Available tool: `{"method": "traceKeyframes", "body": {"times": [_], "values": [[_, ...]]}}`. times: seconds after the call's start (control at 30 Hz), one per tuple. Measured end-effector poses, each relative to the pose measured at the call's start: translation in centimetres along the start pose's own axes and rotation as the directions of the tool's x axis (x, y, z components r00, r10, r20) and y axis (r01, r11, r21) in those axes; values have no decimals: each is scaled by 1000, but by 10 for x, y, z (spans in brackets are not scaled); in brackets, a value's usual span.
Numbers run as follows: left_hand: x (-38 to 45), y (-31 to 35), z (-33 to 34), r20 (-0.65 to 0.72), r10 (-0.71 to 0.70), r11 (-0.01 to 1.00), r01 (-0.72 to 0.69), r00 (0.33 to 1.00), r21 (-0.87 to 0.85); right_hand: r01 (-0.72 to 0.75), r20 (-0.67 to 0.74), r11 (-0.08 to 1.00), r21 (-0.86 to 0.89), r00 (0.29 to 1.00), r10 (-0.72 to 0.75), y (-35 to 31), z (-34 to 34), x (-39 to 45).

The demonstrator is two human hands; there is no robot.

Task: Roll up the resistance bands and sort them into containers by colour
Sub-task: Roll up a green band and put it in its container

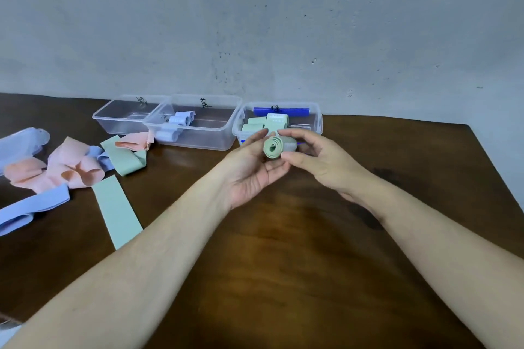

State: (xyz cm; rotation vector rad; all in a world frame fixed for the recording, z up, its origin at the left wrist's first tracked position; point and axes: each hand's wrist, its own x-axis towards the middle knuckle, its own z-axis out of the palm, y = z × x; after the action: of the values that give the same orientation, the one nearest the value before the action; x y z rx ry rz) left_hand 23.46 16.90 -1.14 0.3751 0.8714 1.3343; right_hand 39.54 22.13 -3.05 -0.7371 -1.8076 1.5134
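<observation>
- Presently, a rolled green band point(274, 148) is held above the wooden table point(283, 249), just in front of the right-hand container point(317, 122), which already holds several green rolls point(265, 123).
- The roll is cradled on the upturned fingers of the left hand point(251, 167), while it is pinched by the curled thumb and fingers of the right hand point(314, 156); its spiral end is turned toward the camera.
- Uncoiling is judged the main risk: the band is elastic and nothing secures its outer tail, so the spiral could spring loose if either grip is relaxed before the roll is wedged among the others.
- A drop short of the rim is also possible, since the roll is not yet over the container; it could then fall to the table and unwind.
- Mis-sorting is a lesser risk: the middle container point(198, 139) with 2 blue rolls point(177, 125) stands just beside the green one, and the left container point(119, 119), apparently empty, lies beyond it.
- Rolls already packed could be disturbed or loosened if the new one is pushed in hard.
- Much work remains to be done: unrolled pink bands point(68, 167), blue bands point(31, 207) and green bands point(117, 210) lie tangled at the left, and the tangle could be dragged along when 1 of them is pulled out.
</observation>
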Motion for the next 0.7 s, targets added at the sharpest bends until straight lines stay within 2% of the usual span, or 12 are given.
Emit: {"method": "traceKeyframes", "body": {"times": [0.13,0.4,0.47,0.53,0.6,0.63,0.7], "values": [[14,30,-7,72,-143,989,141,987,34,-22,22,995,98,1000,20,-5,-12,16],[55,82,-25,246,-294,956,285,924,70,-62,-46,998,18,997,63,-17,-6,66],[65,88,-26,237,-320,946,294,917,139,-76,-68,997,22,995,77,-22,-8,73],[76,93,-25,174,-295,923,233,940,305,-113,-105,993,16,988,115,-23,-9,82],[95,100,-30,59,-143,837,89,988,540,-178,-154,984,-14,973,173,-21,-10,93],[104,102,-33,28,-12,731,-10,1000,682,-211,-164,977,-27,965,204,-20,-11,95],[117,108,-40,102,200,387,-174,974,906,-261,-182,964,-57,952,247,-15,-16,99]]}}
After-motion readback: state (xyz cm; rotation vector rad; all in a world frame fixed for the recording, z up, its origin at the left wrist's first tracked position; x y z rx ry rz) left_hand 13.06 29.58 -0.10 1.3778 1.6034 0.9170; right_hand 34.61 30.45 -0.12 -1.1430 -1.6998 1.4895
